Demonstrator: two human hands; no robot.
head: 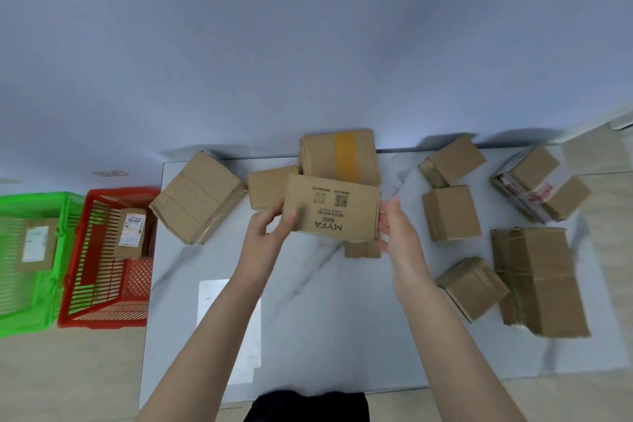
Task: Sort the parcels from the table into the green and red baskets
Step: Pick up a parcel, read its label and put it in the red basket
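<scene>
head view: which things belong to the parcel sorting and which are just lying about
Job: MYFA box between left hand and right hand; yellow-taped parcel and the other brown parcels on the table; green basket; red basket.
Lying about: white sheet on the table's near side.

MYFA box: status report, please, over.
Left hand grips MYFA box; right hand braces its end. Held above table. Large box sits between it and red basket.
</scene>
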